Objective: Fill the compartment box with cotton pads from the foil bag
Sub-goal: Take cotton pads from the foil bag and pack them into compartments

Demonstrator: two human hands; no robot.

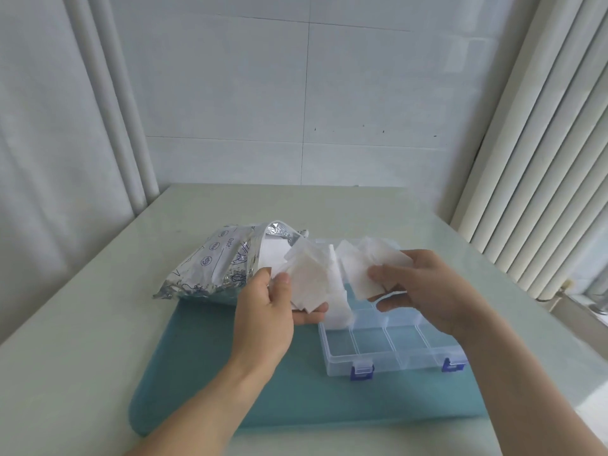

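While both hands hover over the compartment box (391, 343), each grip is pinching cotton pads: left hand (266, 311) a loose stack (309, 278), right hand (424, 291) a few (371, 261). Near compartments look empty (far ones hidden). Next: drop them in a cell. Foil bag (217, 261) lies open on the desk (98, 324).

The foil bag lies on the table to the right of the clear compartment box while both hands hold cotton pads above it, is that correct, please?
Not quite. In the head view, the foil bag lies to the left of the compartment box, not the right. The rest holds: the left hand and the right hand each hold cotton pads above the box.
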